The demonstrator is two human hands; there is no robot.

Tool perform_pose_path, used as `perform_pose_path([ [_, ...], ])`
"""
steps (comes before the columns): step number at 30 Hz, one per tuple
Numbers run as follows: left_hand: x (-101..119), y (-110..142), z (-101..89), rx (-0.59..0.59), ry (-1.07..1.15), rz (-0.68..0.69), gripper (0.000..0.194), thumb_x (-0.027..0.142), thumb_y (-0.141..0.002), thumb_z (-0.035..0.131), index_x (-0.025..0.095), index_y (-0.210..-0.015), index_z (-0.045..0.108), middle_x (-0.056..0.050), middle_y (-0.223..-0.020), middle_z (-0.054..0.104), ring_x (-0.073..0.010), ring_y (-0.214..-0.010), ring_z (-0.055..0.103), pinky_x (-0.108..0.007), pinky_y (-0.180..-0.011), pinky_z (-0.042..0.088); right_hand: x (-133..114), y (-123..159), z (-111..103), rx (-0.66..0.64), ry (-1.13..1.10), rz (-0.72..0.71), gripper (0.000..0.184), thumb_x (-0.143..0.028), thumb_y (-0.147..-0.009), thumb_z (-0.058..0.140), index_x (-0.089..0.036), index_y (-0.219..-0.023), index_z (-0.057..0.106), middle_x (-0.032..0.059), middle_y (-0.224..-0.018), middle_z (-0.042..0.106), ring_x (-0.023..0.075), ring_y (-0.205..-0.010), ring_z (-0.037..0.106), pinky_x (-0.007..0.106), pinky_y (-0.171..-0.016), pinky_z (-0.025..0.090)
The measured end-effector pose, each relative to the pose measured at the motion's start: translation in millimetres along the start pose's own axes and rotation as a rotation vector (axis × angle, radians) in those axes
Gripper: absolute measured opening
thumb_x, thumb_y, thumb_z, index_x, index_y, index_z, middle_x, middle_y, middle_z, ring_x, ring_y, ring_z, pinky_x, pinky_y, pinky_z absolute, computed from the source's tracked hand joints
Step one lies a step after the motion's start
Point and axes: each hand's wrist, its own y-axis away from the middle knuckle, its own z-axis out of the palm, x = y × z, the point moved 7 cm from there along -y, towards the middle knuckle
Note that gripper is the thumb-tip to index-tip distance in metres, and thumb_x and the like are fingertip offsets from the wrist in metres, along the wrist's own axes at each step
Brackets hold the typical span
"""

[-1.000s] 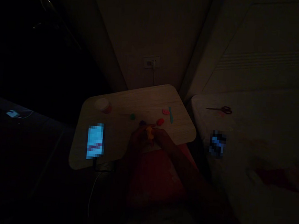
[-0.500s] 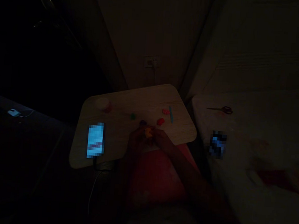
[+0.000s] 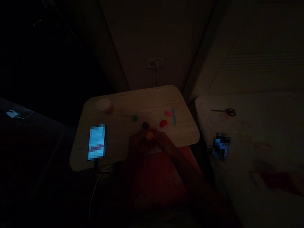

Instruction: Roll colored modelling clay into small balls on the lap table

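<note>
Over the near edge of a small wooden table [image 3: 118, 136], both hands hold one orange lump of modelling clay [image 3: 149, 136]. My left hand [image 3: 137, 141] closes round its left side, and my right hand [image 3: 163, 140] grips it from the right; dim light hides the single fingers. Just beyond the hands lies a dark blue lump [image 3: 145, 125], with a green lump [image 3: 135, 118] to its left. A red lump [image 3: 163, 123] and a pink one [image 3: 168, 113] sit to the right, beside a light blue flat plastic tool [image 3: 174, 116].
A tub with a pale lid [image 3: 104, 105] stands at the table's back left. A lit phone [image 3: 97, 142] is at the left front. Scissors [image 3: 227, 112] and a second blurred-out screen [image 3: 221, 146] lie on the pale surface to the right. A plug sits in the wall socket [image 3: 155, 62].
The orange clay has shifted slightly and looks more compact between my fingers. Both hands stay in nearly the same place; the other lumps have not moved.
</note>
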Motion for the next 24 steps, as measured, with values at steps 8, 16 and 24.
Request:
perform_pose_path([
  [8, -0.5, 3.3, 2.2, 0.013, -0.138, 0.124, 0.041, 0.051, -0.101, 0.053, 0.021, -0.114, 0.078, -0.009, -0.114, 0.080, -0.0235, -0.104, 0.075, -0.038, -0.096, 0.059, -5.7, 1.8, 2.1, -0.019, 0.129, -0.007, 0.055, -0.067, -0.088, 0.066, -0.016, -0.068, 0.065, 0.0016, -0.060, 0.064, 0.0132, -0.056, 0.058, 0.024, -0.054, 0.044],
  [16, 5.3, -0.5, 7.7, -0.056, -0.098, 0.164, 0.040, 0.048, -0.102, 0.053, 0.020, -0.121, 0.075, -0.012, -0.122, 0.077, -0.0242, -0.108, 0.073, -0.038, -0.097, 0.058, -8.0, 4.3, -0.4, 0.052, 0.152, -0.016, 0.055, -0.071, -0.088, 0.063, -0.017, -0.077, 0.065, 0.0016, -0.062, 0.065, 0.0146, -0.055, 0.059, 0.025, -0.051, 0.045],
  [24, 7.2, 0.0, 10.5, -0.144, 0.006, 0.137, 0.045, 0.041, -0.091, 0.069, 0.020, -0.131, 0.070, -0.014, -0.133, 0.071, -0.0291, -0.119, 0.069, -0.042, -0.104, 0.055, -16.7, 8.7, -4.4, 0.084, 0.155, -0.032, 0.062, -0.078, -0.087, 0.059, -0.019, -0.066, 0.060, -0.0009, -0.052, 0.056, 0.0120, -0.046, 0.050, 0.024, -0.045, 0.038],
])
